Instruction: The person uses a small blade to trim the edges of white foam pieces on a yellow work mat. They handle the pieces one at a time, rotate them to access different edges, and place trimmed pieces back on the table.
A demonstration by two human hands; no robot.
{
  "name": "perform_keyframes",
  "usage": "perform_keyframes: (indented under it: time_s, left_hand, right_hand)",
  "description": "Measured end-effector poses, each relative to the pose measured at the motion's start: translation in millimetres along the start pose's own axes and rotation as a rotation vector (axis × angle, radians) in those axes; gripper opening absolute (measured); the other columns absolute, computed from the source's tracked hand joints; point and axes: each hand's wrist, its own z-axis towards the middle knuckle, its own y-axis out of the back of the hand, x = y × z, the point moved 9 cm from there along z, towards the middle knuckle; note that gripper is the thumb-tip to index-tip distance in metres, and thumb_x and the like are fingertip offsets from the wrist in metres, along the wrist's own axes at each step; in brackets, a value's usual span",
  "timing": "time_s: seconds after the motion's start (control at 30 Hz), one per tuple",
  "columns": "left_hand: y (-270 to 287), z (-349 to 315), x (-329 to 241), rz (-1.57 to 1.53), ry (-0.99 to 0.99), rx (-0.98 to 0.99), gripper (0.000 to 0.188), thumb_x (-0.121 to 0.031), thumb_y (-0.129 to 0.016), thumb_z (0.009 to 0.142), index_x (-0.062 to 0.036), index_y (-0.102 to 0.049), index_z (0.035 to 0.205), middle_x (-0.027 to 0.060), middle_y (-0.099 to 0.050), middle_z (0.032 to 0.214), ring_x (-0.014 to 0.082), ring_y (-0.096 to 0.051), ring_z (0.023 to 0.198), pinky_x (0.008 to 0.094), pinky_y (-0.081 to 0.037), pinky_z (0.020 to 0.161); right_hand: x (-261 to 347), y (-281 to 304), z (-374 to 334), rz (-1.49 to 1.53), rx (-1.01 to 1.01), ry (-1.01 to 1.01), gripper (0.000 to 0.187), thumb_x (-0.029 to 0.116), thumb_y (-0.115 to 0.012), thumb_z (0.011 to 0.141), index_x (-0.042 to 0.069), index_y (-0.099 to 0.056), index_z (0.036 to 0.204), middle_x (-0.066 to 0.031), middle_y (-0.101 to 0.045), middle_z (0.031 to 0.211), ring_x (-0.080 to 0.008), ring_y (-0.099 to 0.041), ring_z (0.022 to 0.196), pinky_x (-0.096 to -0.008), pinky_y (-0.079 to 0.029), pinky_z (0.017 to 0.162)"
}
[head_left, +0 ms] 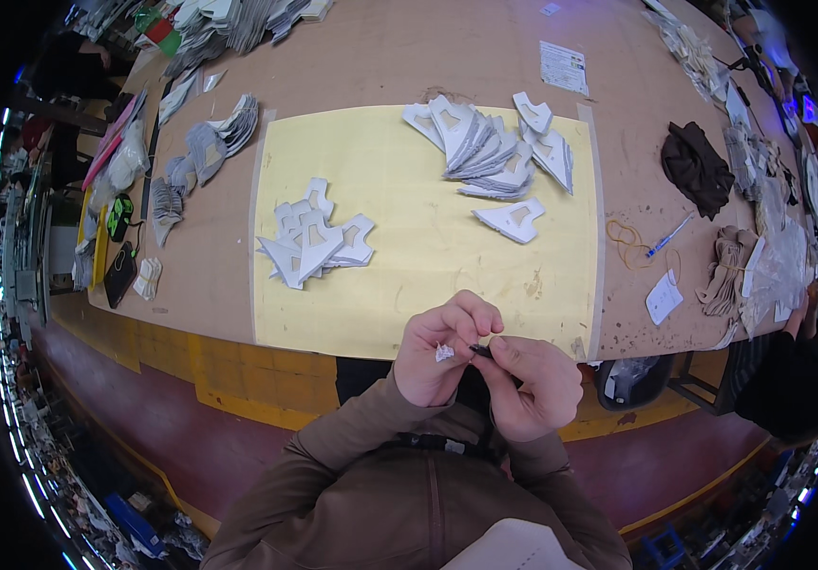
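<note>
My left hand (425, 359) is raised at the table's front edge, fingers curled inward, with a small crumpled white scrap (444, 352) held against its palm. Close beside it, my right hand (540, 388) pinches a small dark object (481, 351) between thumb and finger; its kind is too small to make out. The left fingertips come near or touch the dark object's tip. Beyond the hands, a yellow sheet (380, 275) carries a pile of white cut-out pieces (314, 237) on the left, a fanned stack of similar pieces (485, 152) at the far right and a single piece (512, 220).
More grey-white stacks (208, 147) stand left of the sheet. To the right are a dark cloth (697, 169), a blue-and-white pen (670, 235), rubber bands (626, 237), a white tag (664, 297) and plastic bags (778, 247). A black bin (632, 385) sits below the table edge.
</note>
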Motion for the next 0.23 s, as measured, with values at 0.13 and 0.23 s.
perform_keyframes:
  time_s: [0.13, 0.23]
  left_hand:
    - [2.4, -1.1, -0.7, 0.020, 0.011, -0.043, 0.014, -0.013, -0.071, 0.085, -0.0046, -0.060, 0.085, 0.0071, -0.053, 0.100, 0.0221, -0.052, 0.101, 0.0359, -0.041, 0.091]
    - [4.4, -1.3, -0.6, 0.056, 0.015, -0.047, 0.012, -0.012, -0.071, 0.085, -0.0045, -0.061, 0.087, 0.0077, -0.054, 0.102, 0.0215, -0.053, 0.102, 0.0359, -0.041, 0.092]
  right_hand:
    - [-2.2, 0.0, -0.6, -0.038, 0.002, -0.003, 0.030, -0.005, -0.078, 0.069, 0.001, -0.069, 0.097, -0.0112, -0.071, 0.078, -0.0210, -0.068, 0.062, -0.0268, -0.049, 0.051]
    - [-4.0, 0.8, 0.0, -0.038, 0.003, -0.023, 0.029, -0.004, -0.077, 0.070, 0.001, -0.069, 0.097, -0.0110, -0.071, 0.078, -0.0214, -0.068, 0.062, -0.0271, -0.050, 0.052]
